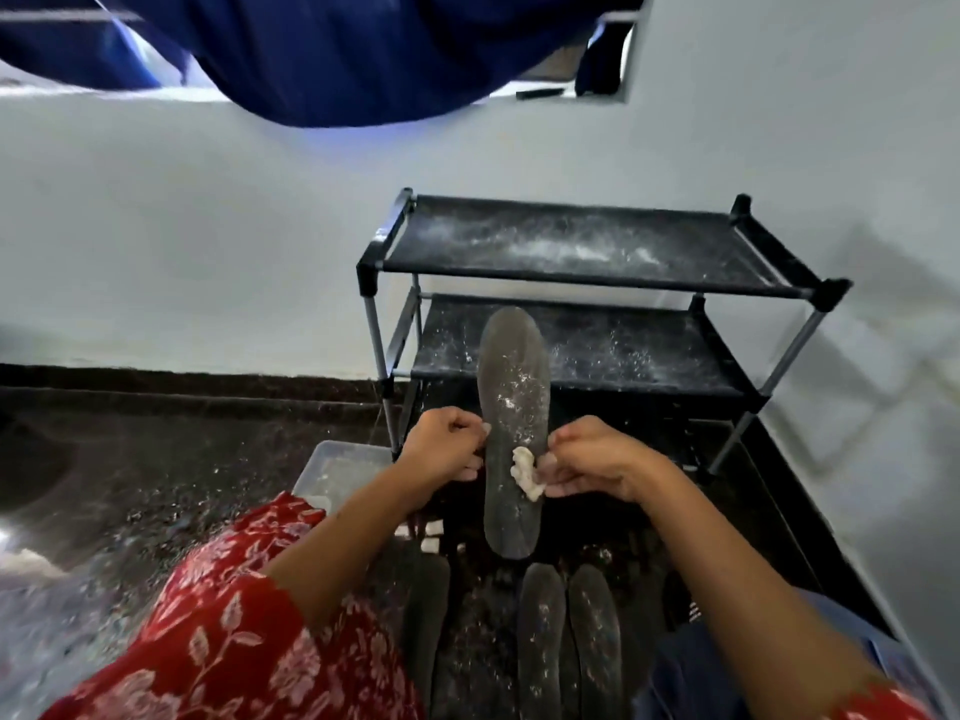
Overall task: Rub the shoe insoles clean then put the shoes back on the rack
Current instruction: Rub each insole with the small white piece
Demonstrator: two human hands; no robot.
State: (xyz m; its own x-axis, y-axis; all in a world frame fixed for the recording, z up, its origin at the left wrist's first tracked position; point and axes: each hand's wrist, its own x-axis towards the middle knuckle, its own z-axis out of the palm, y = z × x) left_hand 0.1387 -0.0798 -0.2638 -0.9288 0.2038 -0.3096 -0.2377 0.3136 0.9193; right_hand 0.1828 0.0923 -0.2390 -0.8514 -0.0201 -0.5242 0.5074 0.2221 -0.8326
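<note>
Left hand pinches insole; right hand pinches white wad; its material unclear.

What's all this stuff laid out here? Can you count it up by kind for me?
Insoles: 4, one held, three on the floor
White wad: 1
Shoe rack: 1
Clear plastic tub: 1
Total: 7
</note>
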